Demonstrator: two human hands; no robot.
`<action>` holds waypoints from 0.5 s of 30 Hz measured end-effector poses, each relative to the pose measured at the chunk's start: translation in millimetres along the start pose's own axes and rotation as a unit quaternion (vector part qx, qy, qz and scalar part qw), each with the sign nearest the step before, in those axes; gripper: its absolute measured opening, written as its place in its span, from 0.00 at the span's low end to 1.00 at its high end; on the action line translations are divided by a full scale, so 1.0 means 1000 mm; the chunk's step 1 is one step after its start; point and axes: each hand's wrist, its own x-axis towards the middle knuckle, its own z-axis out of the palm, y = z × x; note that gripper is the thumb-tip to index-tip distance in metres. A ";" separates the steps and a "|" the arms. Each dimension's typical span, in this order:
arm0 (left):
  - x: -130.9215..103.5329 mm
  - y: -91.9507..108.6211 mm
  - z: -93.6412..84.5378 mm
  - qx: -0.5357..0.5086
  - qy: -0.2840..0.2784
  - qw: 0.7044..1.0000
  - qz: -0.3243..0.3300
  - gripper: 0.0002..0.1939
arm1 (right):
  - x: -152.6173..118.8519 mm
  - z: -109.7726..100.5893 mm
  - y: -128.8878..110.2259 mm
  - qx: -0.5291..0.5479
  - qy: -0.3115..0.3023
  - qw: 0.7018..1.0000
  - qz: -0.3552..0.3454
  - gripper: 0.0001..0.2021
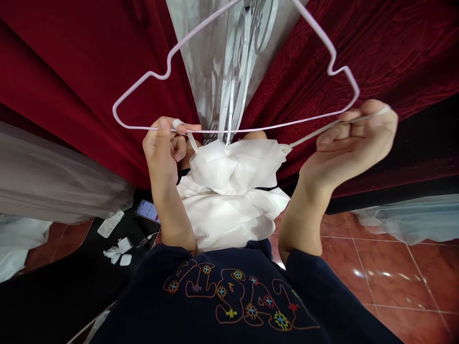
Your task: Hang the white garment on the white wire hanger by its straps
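Observation:
A pale pink hanger [258, 128] spans the upper middle, its lower bar between my hands. At its left end my left hand [168, 141] is closed on the bar, with a white strap looped round a finger. My right hand [358, 131] is closed on a thin white strap [311, 136], pulled out to the right beside the hanger's right corner. Both straps run to a white garment [233, 167], whose gathered top hangs just below the bar. Its lower folds [229, 220] lie over my lap.
Red curtains [82, 62] hang on both sides of a white metal grille [233, 71]. On a black surface [86, 272] at left lie a lit phone [148, 211], a white charger [125, 245] and small white items. Red floor tiles [390, 277] show at right.

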 end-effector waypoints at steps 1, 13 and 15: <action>0.000 0.000 0.001 -0.011 -0.010 1.000 0.001 0.29 | -0.008 0.005 -0.004 -0.014 -0.057 0.998 0.003 0.14; -0.007 -0.009 0.000 -0.016 -0.044 0.997 -0.066 0.26 | -0.034 0.010 0.007 -0.154 -0.319 0.933 0.067 0.17; -0.006 -0.011 -0.003 -0.038 -0.038 0.997 -0.059 0.27 | -0.032 0.010 0.007 -0.167 -0.317 0.931 0.068 0.18</action>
